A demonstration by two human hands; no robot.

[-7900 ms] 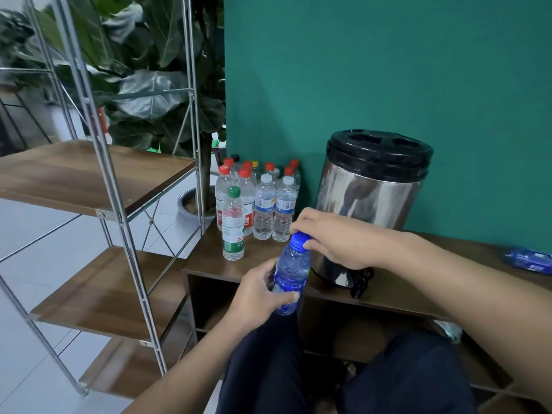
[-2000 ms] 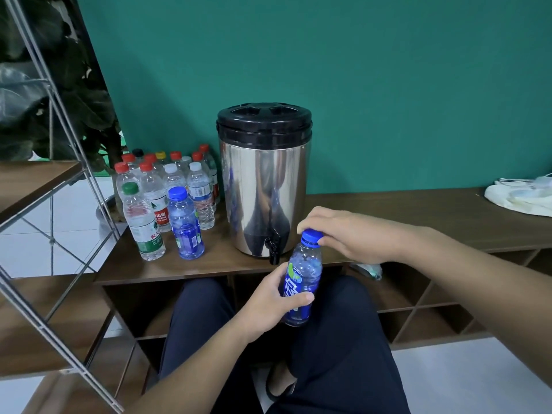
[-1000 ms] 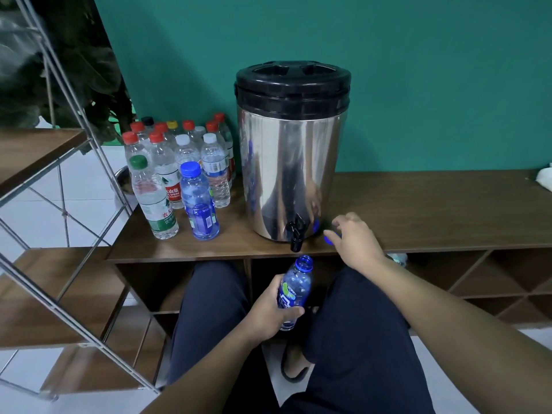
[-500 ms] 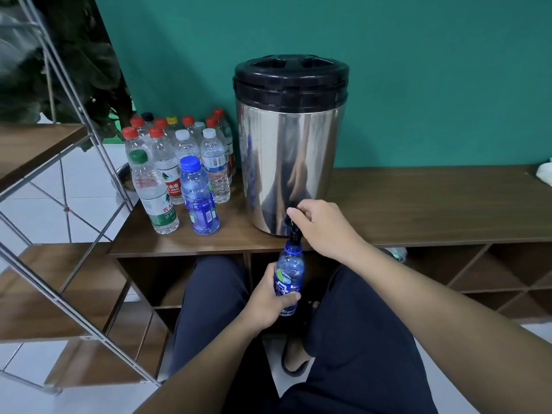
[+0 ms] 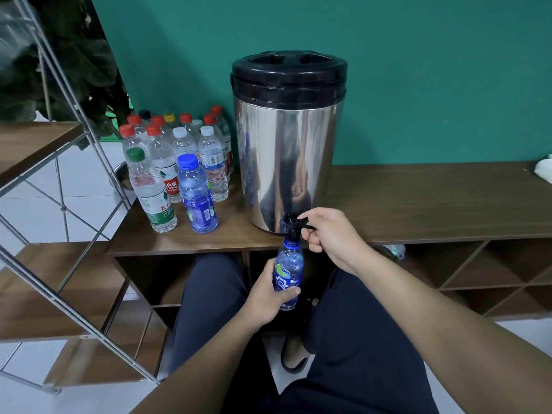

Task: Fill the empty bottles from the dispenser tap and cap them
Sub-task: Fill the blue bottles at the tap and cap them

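A steel dispenser (image 5: 286,162) with a black lid stands on the wooden bench (image 5: 418,204). Its black tap (image 5: 294,224) juts over the bench's front edge. My left hand (image 5: 265,297) grips an uncapped blue bottle (image 5: 288,271) upright, with its mouth right under the tap spout. My right hand (image 5: 331,237) pinches the tap lever from the right. The bottle's cap is not visible.
Several capped bottles (image 5: 179,162) stand in a cluster left of the dispenser, a blue-capped one (image 5: 197,195) and a green-capped one (image 5: 149,189) in front. A metal-framed wooden shelf rack (image 5: 59,204) stands at left. Open cubbies (image 5: 478,276) lie under the bench. White cloth (image 5: 543,170) sits far right.
The cap came off the blue bottle and my right hand put it aside. My left hand raised the bottle under the spout, and my right hand took the tap lever and swung it forward.
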